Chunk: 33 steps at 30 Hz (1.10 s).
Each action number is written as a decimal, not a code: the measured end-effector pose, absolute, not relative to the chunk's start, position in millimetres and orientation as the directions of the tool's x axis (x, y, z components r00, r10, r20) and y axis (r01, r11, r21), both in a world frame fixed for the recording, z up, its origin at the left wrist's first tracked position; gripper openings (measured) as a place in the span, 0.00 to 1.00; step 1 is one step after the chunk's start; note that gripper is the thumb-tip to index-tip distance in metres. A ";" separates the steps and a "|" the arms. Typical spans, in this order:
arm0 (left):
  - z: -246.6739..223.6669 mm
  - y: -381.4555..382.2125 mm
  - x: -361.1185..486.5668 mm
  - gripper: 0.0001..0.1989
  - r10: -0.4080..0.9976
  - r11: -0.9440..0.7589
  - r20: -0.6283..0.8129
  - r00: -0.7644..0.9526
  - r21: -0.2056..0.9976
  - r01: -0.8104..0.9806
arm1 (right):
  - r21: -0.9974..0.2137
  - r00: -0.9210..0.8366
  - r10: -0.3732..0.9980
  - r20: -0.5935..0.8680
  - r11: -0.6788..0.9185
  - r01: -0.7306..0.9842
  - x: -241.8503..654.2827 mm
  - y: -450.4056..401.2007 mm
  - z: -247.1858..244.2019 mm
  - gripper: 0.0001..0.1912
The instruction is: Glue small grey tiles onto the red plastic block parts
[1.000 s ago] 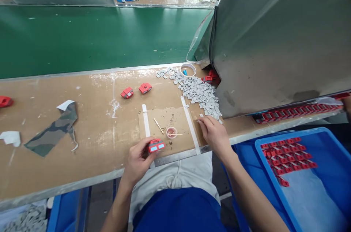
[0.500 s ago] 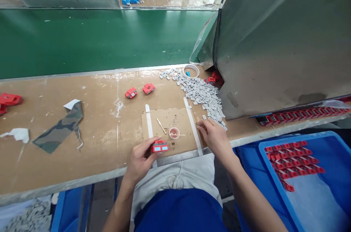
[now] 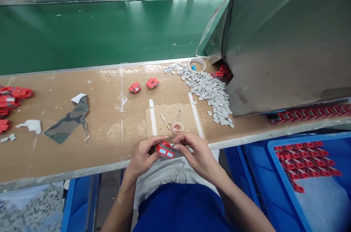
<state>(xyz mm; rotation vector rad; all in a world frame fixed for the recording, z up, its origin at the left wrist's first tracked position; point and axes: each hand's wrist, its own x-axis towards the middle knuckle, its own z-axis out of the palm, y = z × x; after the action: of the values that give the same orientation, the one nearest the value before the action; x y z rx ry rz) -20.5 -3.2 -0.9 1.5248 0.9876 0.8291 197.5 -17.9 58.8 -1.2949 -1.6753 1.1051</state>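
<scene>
My left hand (image 3: 146,153) grips a small red toy vehicle part (image 3: 165,150) with grey trim and light blue windows, tilted down to the right at the table's front edge. Close against its right end, my right hand (image 3: 193,151) pinches a small grey tile (image 3: 172,145), mostly hidden by the fingers. Just beyond the hands, a little cup (image 3: 178,128) of reddish-brown content has a thin white stick in it. A second white stick (image 3: 165,121) lies on the taped cardboard sheet (image 3: 156,109). Loose grey tiles (image 3: 210,89) are heaped to the right.
Two red parts (image 3: 152,83) sit behind the sheet, and more red parts (image 3: 16,93) lie far left near a camouflage cloth strip (image 3: 67,122). A tape roll (image 3: 197,65) borders the tile heap. Right: a metal panel (image 3: 274,49) and a blue tray (image 3: 315,195) with red parts.
My right hand has moved left from beside the tile heap to the red part, carrying a small tile. The red part has tilted in my left hand. The view has shifted slightly.
</scene>
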 end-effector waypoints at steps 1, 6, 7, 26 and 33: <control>-0.7 -3.0 -20.4 0.16 0.910 -0.070 -0.002 0.414 0.985 0.159 | -0.931 -0.233 0.972 0.043 0.123 0.344 195.9 -16.1 58.3 0.05; -1.9 -2.0 -20.0 0.16 0.903 -0.115 0.028 0.429 0.977 0.179 | -0.927 -0.275 0.961 0.025 0.125 0.354 195.9 -11.7 57.2 0.08; -2.5 -2.0 -19.9 0.16 0.901 -0.122 0.030 0.432 0.975 0.186 | -0.926 -0.282 0.959 0.012 0.118 0.360 196.3 -11.2 56.8 0.08; -1.7 -3.6 -19.5 0.13 0.895 -0.199 0.064 0.442 0.944 0.265 | -0.750 -0.290 0.954 0.079 0.249 0.612 184.3 -27.1 47.0 0.15; 1.9 -0.5 -20.6 0.11 0.847 -0.308 0.135 0.515 0.913 0.268 | -0.895 -0.248 0.968 0.036 0.142 0.424 189.2 -38.5 39.6 0.11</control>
<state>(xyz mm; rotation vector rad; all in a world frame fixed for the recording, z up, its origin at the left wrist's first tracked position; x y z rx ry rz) -20.6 -0.5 1.9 1.8348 0.9264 0.7885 189.2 -38.5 39.6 -1.3406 -1.7674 1.0607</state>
